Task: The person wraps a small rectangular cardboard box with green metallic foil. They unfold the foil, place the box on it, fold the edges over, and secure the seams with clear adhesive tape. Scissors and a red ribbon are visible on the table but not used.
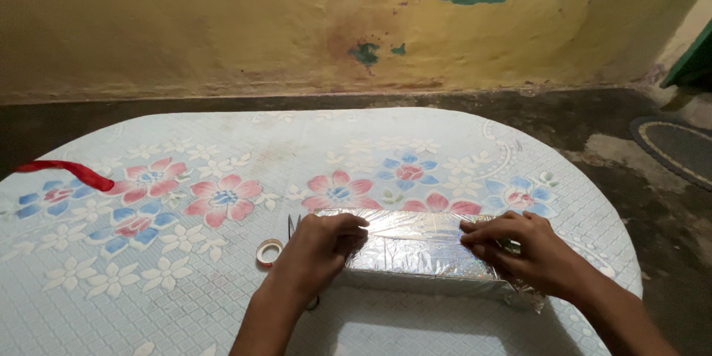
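Head view: both hands, left hand (320, 246) and right hand (528, 252), press flat on the foil-wrapped box (419, 248) between them.

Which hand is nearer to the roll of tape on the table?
The left hand is nearer: the roll of tape lies just beside it, to its left. The right hand rests on the far end of the shiny wrapped box.

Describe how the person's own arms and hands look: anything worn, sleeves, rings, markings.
Both forearms are bare: no sleeves reach into view. The left hand and the right hand carry no gloves, and no rings, watch or bracelets show on the fingers or wrists. No markings are visible in this dim light.
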